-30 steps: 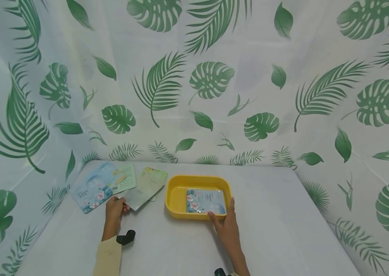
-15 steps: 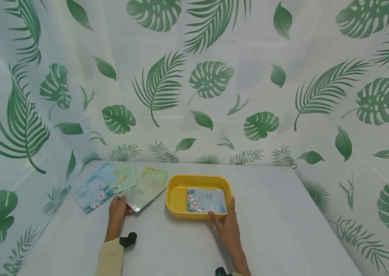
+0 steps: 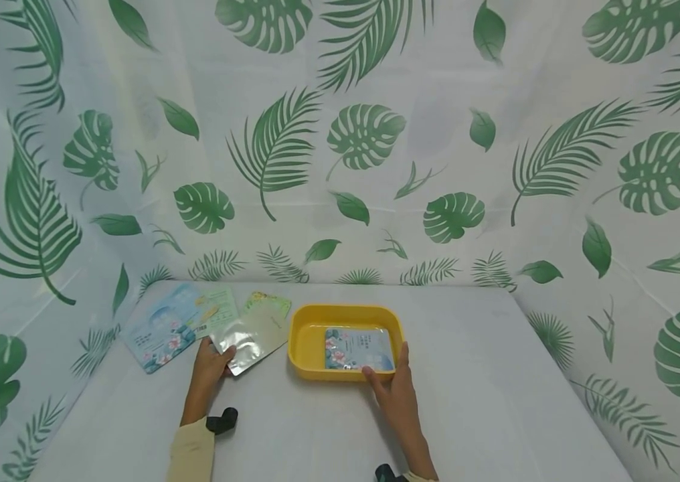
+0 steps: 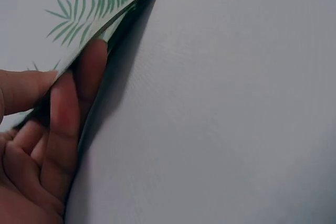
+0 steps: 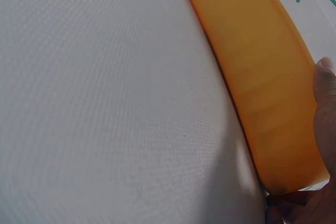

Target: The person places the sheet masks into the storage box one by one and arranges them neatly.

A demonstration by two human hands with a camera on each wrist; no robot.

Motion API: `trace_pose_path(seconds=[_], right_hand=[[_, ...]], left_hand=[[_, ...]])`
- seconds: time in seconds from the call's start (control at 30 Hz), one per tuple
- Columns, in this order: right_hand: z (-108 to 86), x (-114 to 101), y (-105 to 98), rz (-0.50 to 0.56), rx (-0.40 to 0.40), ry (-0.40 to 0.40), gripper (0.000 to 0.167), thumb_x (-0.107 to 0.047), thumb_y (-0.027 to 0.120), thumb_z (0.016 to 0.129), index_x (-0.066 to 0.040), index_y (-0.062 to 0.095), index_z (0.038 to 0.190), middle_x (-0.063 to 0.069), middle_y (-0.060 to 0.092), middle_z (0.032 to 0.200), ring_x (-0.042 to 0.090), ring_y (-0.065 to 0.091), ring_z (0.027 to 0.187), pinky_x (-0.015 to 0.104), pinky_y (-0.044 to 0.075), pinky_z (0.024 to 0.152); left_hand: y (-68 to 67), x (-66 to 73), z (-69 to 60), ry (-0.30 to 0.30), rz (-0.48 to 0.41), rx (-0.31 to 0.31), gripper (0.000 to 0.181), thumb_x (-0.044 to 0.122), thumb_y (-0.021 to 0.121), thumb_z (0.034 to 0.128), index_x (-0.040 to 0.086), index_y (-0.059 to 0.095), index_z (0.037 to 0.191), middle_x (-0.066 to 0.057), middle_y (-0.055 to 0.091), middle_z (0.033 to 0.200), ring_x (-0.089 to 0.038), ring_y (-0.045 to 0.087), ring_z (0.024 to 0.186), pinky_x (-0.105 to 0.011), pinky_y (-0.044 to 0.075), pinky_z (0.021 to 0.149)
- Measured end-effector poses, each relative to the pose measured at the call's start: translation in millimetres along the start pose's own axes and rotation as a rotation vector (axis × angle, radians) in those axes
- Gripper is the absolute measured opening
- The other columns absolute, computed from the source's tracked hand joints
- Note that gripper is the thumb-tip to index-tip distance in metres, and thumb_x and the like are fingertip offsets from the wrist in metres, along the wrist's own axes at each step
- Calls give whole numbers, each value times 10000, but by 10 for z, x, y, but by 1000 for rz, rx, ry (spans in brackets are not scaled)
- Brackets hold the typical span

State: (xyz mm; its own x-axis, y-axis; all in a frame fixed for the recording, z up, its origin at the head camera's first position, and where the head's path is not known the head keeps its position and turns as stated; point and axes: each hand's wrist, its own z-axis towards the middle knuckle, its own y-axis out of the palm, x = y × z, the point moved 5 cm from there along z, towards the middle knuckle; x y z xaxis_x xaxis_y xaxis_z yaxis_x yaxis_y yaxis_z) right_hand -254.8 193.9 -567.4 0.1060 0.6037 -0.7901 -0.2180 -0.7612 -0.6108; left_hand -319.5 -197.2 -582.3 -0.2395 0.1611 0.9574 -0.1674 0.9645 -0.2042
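My left hand [image 3: 210,365] pinches the near left edge of a pale, shiny foil packet [image 3: 256,335], flat and rectangular. In the left wrist view the thumb of this hand [image 4: 60,124] lies on one side of the edge and fingers on the other. Part of a yellow-green packet [image 3: 270,301] shows beyond it. My right hand [image 3: 397,395] grips the near right corner of a yellow tray [image 3: 340,376], thumb over the front rim. A blue floral packet [image 3: 361,348] lies flat inside. The right wrist view shows the tray's outer wall [image 5: 257,77] close up.
Left of the held packet, a blue floral packet [image 3: 162,335] and a light green printed packet [image 3: 216,311] overlap on the white tabletop [image 3: 292,428]. White cloth with green leaf prints [image 3: 292,254] rises around the back and sides.
My left hand has shifted slightly right and its thumb now lies over the pale packet's edge. That packet has tilted, its near end catching light. My right hand and the tray stay put.
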Motion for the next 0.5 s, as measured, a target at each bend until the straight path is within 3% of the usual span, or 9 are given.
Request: trace_pose_path(seconds=[0.23,0.4,0.5], right_hand=[[-6,-23,-18,10,2,0,1105,-640,611,854,-151,-71,1572,209,156,1617,401,232,1470,549,248,1165],[-15,-22,-15,6,3,-5,1106,-631,620,852,-148,-67,1572,206,166,1615,393,235,1471,541,250,1167],[-14,-15,-16,1,5,-5,1107,-633,619,852,-150,-69,1572,208,168,1614,393,234,1471,540,250,1167]], left_hand=[[-4,11,32,55,-28,-64,499,128,527,1006,-21,255,1397,2,673,691,-69,611,558,-246,496,547],[-45,-7,29,32,-13,-31,472,160,515,1015,13,267,1389,62,599,627,-65,551,526,-241,463,526],[-70,-6,22,28,-65,-7,431,167,505,1021,19,270,1350,62,515,586,-69,501,500,-237,439,505]])
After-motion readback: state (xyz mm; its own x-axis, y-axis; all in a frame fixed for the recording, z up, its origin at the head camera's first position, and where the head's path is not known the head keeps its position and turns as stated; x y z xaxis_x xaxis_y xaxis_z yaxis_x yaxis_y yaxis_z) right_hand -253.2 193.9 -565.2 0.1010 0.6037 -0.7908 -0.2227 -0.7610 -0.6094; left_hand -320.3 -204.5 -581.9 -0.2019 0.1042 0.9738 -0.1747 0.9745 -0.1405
